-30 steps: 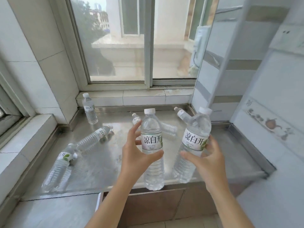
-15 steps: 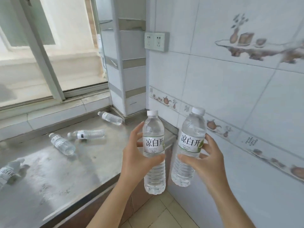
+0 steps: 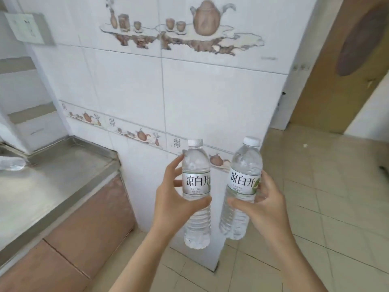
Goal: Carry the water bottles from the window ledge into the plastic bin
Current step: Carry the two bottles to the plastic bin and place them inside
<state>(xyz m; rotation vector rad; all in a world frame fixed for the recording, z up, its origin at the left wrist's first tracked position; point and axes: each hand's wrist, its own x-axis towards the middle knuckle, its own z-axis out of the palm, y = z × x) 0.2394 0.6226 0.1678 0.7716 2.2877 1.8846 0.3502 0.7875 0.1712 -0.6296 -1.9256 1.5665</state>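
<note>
The left hand (image 3: 172, 199) grips 1 upright water bottle (image 3: 196, 192); the right hand (image 3: 263, 204) grips a 2nd bottle (image 3: 242, 186), tilted slightly, both in mid-air over the floor (image 3: 315, 207). Another bottle (image 3: 10, 163) lies at the desk's (image 3: 52, 182) far-left edge.

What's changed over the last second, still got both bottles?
The view has swung right, away from the window: only a corner of the steel ledge and one lying bottle remain visible. Unchanged: left hand grips the left bottle, right hand grips the right bottle, both upright. No bin visible.
</note>
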